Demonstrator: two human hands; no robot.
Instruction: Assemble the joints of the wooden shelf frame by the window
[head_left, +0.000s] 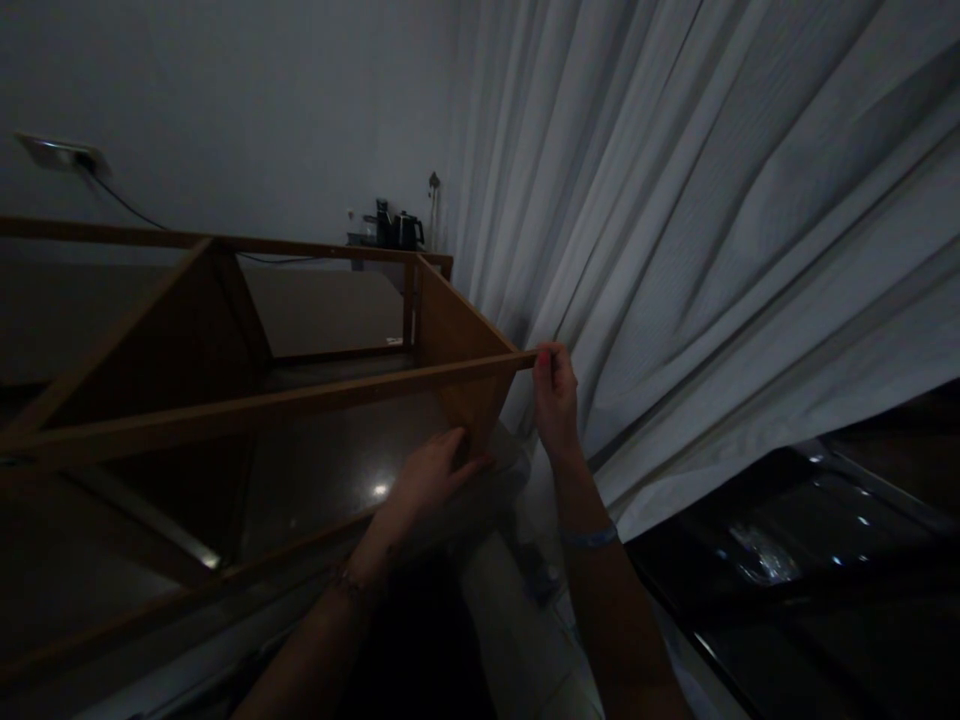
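A brown wooden shelf unit (247,400) with open compartments lies in front of me in dim light. My right hand (555,400) is closed around the right end of its near upper rail, at the corner beside the curtain. My left hand (435,475) rests with fingers stretched out against the lower part of the unit's right end panel (461,330). A light band sits on my right wrist.
A pale pleated curtain (712,250) hangs along the right, close to the shelf's end. A dark glossy surface (810,560) lies at the lower right. On a far ledge stand a kettle (409,232) and small items. A wall socket with a cable (60,152) is at the upper left.
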